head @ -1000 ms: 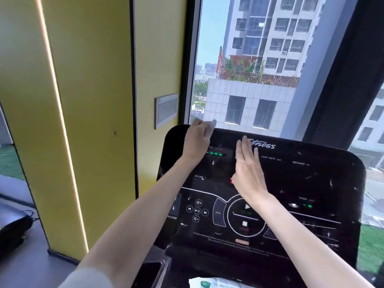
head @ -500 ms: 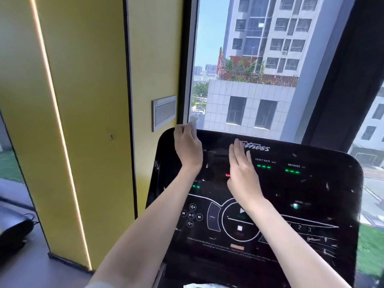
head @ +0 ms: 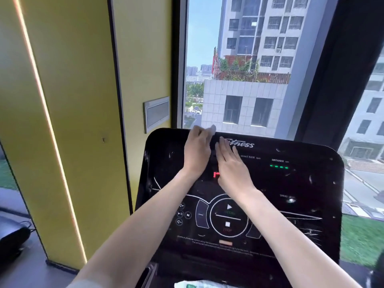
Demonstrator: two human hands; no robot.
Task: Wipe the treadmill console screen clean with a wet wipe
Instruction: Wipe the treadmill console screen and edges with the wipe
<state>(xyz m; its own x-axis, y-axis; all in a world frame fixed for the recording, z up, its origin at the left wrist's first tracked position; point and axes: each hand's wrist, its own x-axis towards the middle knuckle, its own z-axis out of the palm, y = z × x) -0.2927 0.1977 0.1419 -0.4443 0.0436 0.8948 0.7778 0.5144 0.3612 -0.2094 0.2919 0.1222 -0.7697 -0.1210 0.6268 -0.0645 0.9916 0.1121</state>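
Now my left hand (head: pixel 196 151) lies flat on the treadmill screen (head: pixel 291 183), pressing a wet wipe (head: pixel 212 129) at its fingertips to scrub. My right hand (head: pixel 231 169), fingers together, rests just beside it, likely for steadiness.

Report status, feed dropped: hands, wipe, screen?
Left hand flat, pressing white wet wipe at top edge of black glossy treadmill console screen. Right hand flat on screen. White specks on right side. Nothing obstructing.
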